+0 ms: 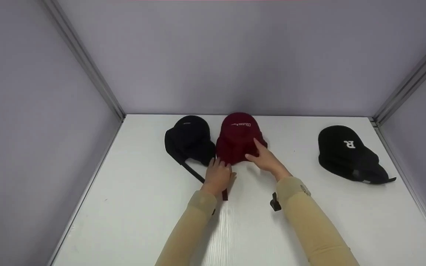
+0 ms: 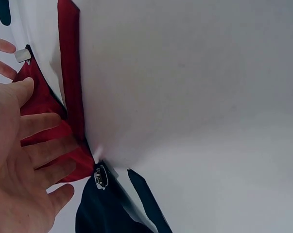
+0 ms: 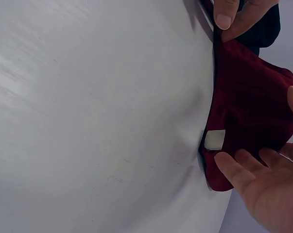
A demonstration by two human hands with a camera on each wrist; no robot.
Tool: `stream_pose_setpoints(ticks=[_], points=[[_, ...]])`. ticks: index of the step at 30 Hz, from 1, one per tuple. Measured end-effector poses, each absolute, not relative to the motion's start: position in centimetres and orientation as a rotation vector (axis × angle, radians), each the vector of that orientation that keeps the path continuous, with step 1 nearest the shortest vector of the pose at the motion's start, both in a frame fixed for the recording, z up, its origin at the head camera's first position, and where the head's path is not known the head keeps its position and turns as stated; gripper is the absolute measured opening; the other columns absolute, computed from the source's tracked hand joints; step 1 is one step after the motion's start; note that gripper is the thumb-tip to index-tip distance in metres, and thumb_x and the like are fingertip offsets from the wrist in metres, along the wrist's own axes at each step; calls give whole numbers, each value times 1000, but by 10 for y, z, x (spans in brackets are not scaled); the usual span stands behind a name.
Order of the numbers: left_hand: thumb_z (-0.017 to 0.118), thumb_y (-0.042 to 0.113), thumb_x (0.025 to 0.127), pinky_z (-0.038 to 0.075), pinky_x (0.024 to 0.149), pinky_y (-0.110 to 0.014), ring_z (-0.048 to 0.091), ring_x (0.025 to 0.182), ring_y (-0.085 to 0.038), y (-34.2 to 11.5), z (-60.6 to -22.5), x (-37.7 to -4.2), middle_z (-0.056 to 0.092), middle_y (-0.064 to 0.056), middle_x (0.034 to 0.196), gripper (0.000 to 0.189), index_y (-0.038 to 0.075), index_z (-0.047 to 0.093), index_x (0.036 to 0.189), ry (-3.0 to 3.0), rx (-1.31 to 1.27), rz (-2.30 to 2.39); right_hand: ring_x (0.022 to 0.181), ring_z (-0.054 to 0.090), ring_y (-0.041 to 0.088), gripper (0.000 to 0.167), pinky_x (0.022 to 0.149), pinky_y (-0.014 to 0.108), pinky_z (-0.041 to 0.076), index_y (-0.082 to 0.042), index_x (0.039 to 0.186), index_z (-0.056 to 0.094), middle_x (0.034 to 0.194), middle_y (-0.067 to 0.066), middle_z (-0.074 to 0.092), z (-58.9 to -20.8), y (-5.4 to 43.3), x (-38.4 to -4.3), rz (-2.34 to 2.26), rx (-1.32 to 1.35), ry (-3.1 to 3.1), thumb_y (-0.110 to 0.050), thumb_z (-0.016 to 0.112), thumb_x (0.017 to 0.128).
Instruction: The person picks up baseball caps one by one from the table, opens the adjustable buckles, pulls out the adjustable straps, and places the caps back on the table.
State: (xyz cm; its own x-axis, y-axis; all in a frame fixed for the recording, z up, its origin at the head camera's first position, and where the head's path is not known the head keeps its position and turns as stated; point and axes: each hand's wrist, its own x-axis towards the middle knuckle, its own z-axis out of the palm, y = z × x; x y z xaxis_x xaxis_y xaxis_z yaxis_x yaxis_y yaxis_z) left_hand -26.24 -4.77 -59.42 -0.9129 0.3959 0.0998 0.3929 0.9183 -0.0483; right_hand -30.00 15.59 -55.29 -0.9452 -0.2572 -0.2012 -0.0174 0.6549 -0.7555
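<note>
A dark red cap (image 1: 237, 129) with white lettering lies near the back wall. My left hand (image 1: 218, 176) touches its lower left edge, fingers extended and spread over the red fabric in the left wrist view. Along the cap's right side rests my right hand (image 1: 269, 159), thumb and index finger spread apart on the cloth. In the right wrist view its fairly straight fingers lie close to a white tag (image 3: 215, 140) on the cap's edge. The red strap (image 2: 71, 63) hangs loose. Directly left of the red cap sits a navy-black cap (image 1: 189, 135) with a metal buckle (image 2: 101, 175).
A black cap (image 1: 340, 155) with a white letter R lies at the right of the white table (image 1: 131, 221). The black strap (image 1: 192, 173) of the left cap trails toward my left hand. Grey walls (image 1: 213, 55) with metal corner rails enclose the back and sides.
</note>
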Motion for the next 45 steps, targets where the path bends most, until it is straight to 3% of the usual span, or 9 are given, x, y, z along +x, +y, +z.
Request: stream_pose_setpoints(ticks=[12,20,24,34,45], points=[[57,42,99,35,107,-51,52,123,-33,-51,-593,-255,64,-14,116,43,6,66,123,-2989,-620,5,139,32,41,80,111,51,28,-3,157,5,157,26,19,-558,166,-294,-1244,-294,2584,-31,56,101],[62,38,97,44,98,-51,61,107,-31,-53,-594,-246,64,-11,106,37,7,64,116,-2908,-622,-187,134,38,43,74,107,56,31,-3,156,17,153,27,27,-564,179,-274,-1266,-316,2609,-31,57,101],[62,37,97,48,92,-46,62,101,-30,-52,-593,-238,64,-10,106,39,6,62,120,-2869,-616,-312,132,40,45,71,104,58,35,-3,155,21,150,28,34,-568,187,-261,-1282,-354,2632,-30,57,101],[62,46,95,45,98,-44,57,117,-28,-38,-585,-222,58,-12,128,59,6,53,138,-2864,-588,-593,134,39,44,72,105,58,34,-8,155,24,149,27,35,-579,215,-229,-1369,-275,2620,-37,59,99],[64,47,93,44,100,-41,57,119,-27,-16,-582,-213,58,-11,131,62,7,52,140,-2849,-632,-797,135,35,46,73,105,56,35,-5,155,23,150,29,32,-583,264,-206,-1382,-169,2660,-37,58,100]])
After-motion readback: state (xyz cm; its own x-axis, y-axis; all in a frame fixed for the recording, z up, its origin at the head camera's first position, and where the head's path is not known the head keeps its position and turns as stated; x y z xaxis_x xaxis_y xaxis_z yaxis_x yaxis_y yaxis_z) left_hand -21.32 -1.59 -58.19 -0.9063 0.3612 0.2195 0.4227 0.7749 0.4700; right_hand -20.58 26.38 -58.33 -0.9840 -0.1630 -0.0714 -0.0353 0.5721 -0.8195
